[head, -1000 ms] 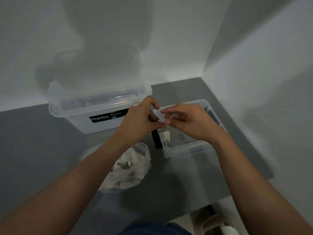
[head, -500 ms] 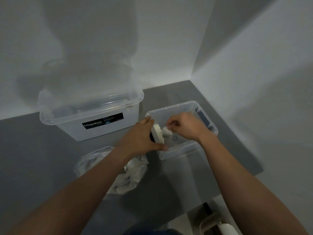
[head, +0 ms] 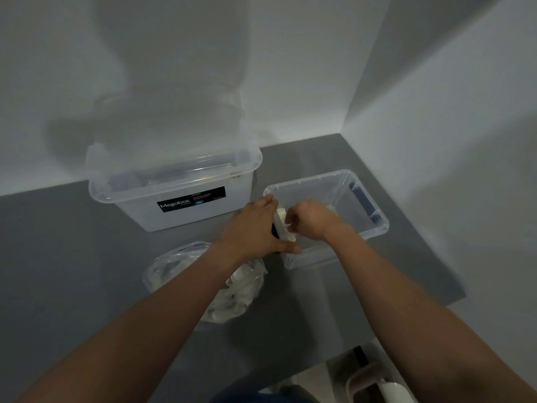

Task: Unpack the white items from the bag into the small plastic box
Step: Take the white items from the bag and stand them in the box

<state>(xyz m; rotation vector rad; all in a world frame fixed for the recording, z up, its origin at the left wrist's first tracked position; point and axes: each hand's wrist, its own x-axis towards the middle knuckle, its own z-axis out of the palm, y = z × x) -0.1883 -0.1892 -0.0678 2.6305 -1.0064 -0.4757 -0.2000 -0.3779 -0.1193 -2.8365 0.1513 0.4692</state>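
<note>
Here the white piece (head: 282,225) stands along the box's (head: 319,178) left wall, the right hand (head: 312,219) pinching it, the left hand (head: 252,228) gripping that wall.

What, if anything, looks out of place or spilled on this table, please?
Nothing stands out. The white items stand on edge against the small box's left wall, between the left hand and right hand; the bag lies crumpled nearby, nothing spilled.
</note>
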